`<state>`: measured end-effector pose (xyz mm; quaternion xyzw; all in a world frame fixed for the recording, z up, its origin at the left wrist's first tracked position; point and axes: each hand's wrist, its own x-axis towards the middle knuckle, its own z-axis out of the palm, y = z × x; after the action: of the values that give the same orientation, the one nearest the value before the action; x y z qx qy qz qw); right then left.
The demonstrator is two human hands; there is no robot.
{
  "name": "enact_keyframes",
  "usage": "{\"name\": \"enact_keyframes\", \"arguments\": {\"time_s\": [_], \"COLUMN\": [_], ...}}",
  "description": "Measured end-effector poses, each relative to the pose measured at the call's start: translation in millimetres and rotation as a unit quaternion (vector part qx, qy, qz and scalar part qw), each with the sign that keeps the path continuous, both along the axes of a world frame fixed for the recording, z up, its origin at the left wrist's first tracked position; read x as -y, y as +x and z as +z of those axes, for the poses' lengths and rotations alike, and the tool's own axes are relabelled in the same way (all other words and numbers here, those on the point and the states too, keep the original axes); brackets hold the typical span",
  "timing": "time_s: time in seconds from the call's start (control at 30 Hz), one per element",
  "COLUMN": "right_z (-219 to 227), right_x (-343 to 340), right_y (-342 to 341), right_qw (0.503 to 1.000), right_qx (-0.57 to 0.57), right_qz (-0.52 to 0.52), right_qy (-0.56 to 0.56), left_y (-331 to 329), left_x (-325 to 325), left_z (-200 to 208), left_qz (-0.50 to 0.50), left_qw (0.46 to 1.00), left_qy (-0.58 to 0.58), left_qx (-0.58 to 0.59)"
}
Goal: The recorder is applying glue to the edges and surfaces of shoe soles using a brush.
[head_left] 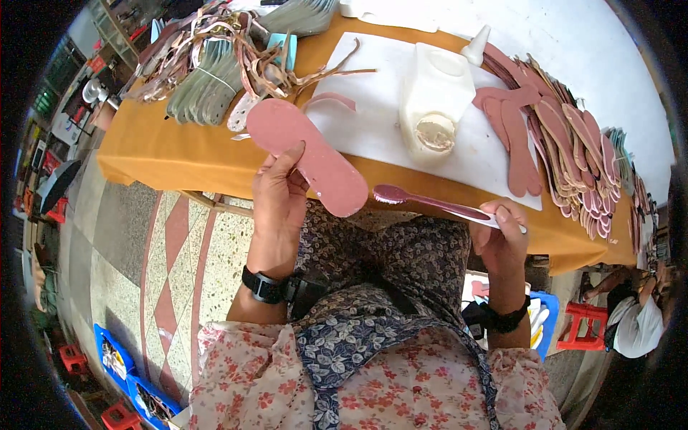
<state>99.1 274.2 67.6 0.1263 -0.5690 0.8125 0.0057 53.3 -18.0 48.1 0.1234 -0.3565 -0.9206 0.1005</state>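
Note:
My left hand (278, 190) pinches a pink shoe insole (309, 154) between thumb and fingers, tilted up over the table's near edge. In my right hand (500, 233) is a toothbrush (433, 204) with a white handle end and a dark reddish neck. Its bristle head points left and sits just right of the insole's lower end, apart from it. Beyond the brush, a cut-open white plastic bottle (438, 89) lies on a white sheet (369, 147), whitish residue showing at its mouth. Loose pink insoles (510, 136) rest right of the bottle.
An orange cloth covers the table (150, 147). Thick stacks of insoles (573, 154) fill its right side. At the left lie tied grey-green sole-shaped pieces (204, 86) and tangled strips (261, 54). Blue bins (111, 355) and a red stool (584, 324) stand below; another person (638, 326) is at far right.

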Motion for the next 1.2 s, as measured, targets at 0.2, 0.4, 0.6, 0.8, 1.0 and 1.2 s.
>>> {"name": "enact_keyframes", "arguments": {"time_s": [0.2,0.4,0.6,0.8,1.0,1.2], "right_z": [-6,-13,-12,-13,-14,-14], "right_x": [1,1,4,4,7,11], "right_y": [-7,-5,-2,-8,-12,-18], "right_qw": [0.999,0.996,0.997,0.997,0.997,0.996], "right_qx": [0.028,0.035,0.046,0.046,0.038,0.053], "right_qz": [0.022,0.067,0.057,0.053,0.052,0.06], "right_qy": [-0.034,-0.049,-0.016,-0.025,-0.039,-0.045], "left_y": [0,-1,2,2,5,9], "left_x": [1,-2,-5,-5,-6,-7], "left_z": [2,0,2,1,4,11], "left_qz": [-0.033,-0.037,-0.049,-0.066,-0.082,-0.108], "left_qw": [0.999,0.999,0.999,0.997,0.996,0.994], "left_qy": [0.002,0.005,0.014,0.026,0.015,0.011], "left_qx": [0.001,0.006,0.014,0.009,0.013,0.007]}}
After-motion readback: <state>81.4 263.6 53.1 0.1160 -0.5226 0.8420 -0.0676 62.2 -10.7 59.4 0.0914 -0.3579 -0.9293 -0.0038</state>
